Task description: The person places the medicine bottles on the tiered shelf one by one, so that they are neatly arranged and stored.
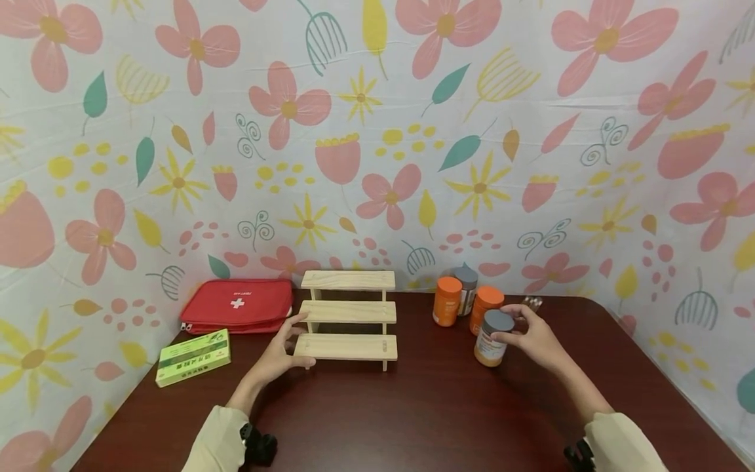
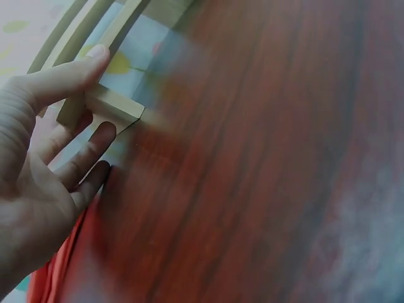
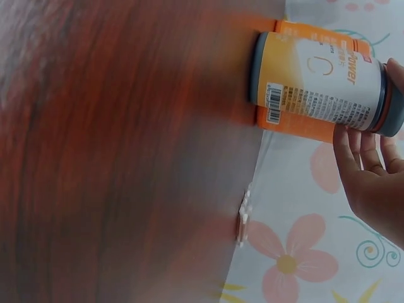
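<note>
A pale three-step wooden rack (image 1: pixel 348 313) stands mid-table. My left hand (image 1: pixel 272 359) grips its left end; in the left wrist view the thumb (image 2: pixel 95 60) lies on a step edge, with the fingers on the far side. My right hand (image 1: pixel 535 342) holds a jar (image 1: pixel 491 349) by its grey lid, thumb on one side and fingers on the other. The jar has a white and orange label, with a barcode showing in the right wrist view, and stands nearly upright. Whether its base touches the table is unclear. Just behind it is an orange bottle (image 1: pixel 485 301).
Another orange bottle (image 1: pixel 447 305) and a second grey-lidded jar (image 1: pixel 466 282) stand at the back. Cotton swabs (image 3: pixel 243 218) lie beyond my right hand. At left are a red first-aid pouch (image 1: pixel 236 305) and a green box (image 1: pixel 194 357). A flowered cloth (image 1: pixel 377 131) borders the table.
</note>
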A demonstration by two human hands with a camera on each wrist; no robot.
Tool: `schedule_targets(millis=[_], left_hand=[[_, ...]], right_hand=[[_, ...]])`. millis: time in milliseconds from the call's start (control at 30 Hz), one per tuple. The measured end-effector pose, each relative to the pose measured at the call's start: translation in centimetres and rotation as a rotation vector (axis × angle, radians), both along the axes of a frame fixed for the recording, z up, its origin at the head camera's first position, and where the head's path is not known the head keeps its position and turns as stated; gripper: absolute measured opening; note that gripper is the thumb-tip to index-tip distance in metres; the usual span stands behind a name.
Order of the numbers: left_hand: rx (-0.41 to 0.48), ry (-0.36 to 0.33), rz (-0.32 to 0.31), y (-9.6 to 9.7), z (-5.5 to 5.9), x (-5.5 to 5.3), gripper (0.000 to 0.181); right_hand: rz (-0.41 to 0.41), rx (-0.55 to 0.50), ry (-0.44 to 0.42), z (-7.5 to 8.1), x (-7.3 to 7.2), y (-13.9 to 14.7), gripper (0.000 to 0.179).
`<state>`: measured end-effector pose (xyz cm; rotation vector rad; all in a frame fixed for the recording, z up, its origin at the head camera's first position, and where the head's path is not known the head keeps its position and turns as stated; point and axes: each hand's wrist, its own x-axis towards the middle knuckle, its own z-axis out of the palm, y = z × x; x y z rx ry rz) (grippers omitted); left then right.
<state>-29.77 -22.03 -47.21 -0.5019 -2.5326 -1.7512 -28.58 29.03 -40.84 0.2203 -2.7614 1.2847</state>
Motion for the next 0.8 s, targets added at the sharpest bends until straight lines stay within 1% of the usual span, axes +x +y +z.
schedule_targets(millis=[167, 233, 333, 400, 533, 700, 800], left_hand=[[0.066, -0.069, -0.015, -0.5, -0.6, -0.2, 0.093], [0.1, -0.095, -0.004, -0.6, -0.8, -0.2, 0.094], [0.129, -0.118, 0.013, -0.6, -1.0, -0.1, 0.095], [0.148, -0.124, 0.026, -0.6, -1.1, 0.0, 0.095], [0.16, -0.118, 0.028, -0.5, -1.2, 0.0, 0.095], [0.165, -0.119, 0.032, -0.2, -1.1, 0.2, 0.094], [0.175, -0.119, 0.036, -0.2, -1.1, 0.3, 0.094]], right_hand=[[-0.011, -0.028, -0.018, 0.1, 0.0, -0.1, 0.07], [-0.019, -0.033, -0.018, 0.0, 0.0, -0.2, 0.07], [-0.029, -0.05, -0.016, -0.2, 0.0, -0.4, 0.071], [-0.033, -0.067, -0.023, -0.3, 0.0, -0.6, 0.072], [-0.047, -0.093, -0.036, -0.3, 0.0, -0.6, 0.075], [-0.117, -0.11, -0.036, 0.1, -0.1, -0.5, 0.075], [-0.14, -0.145, -0.031, 0.6, 0.0, -0.6, 0.073]])
